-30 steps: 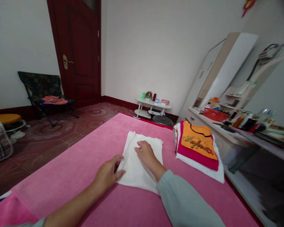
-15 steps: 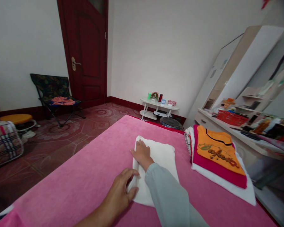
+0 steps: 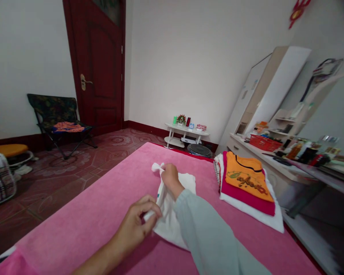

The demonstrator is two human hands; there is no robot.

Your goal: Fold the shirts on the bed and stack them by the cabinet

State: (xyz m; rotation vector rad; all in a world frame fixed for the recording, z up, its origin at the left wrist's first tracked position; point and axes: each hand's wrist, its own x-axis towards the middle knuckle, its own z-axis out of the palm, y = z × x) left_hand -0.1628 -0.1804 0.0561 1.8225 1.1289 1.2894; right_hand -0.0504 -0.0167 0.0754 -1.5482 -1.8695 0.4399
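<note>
A white folded garment [image 3: 176, 223] lies on the pink bedspread [image 3: 103, 198] in front of me; its exact kind does not show. My right hand [image 3: 172, 177] is closed around its far left corner, and a bunched bit of fabric pokes out beyond the fingers. At the near left edge, my left hand [image 3: 141, 219] pinches the cloth between thumb and fingers. The left side is lifted and creased between the two hands, with a small green mark showing on it. My right forearm, in a pale grey-green sleeve, covers part of the garment's right side.
To the right on the bed is a stack of folded clothes, topped by an orange shirt [image 3: 246, 175]. Past it stands a dresser with a red basket [image 3: 265, 143]. A small white table [image 3: 186, 130] and a folding chair [image 3: 60, 120] are farther off.
Fingers that lay flat on the garment's far left part have closed on it, in my right hand. The left edge has risen and crumpled. The view has shifted slightly.
</note>
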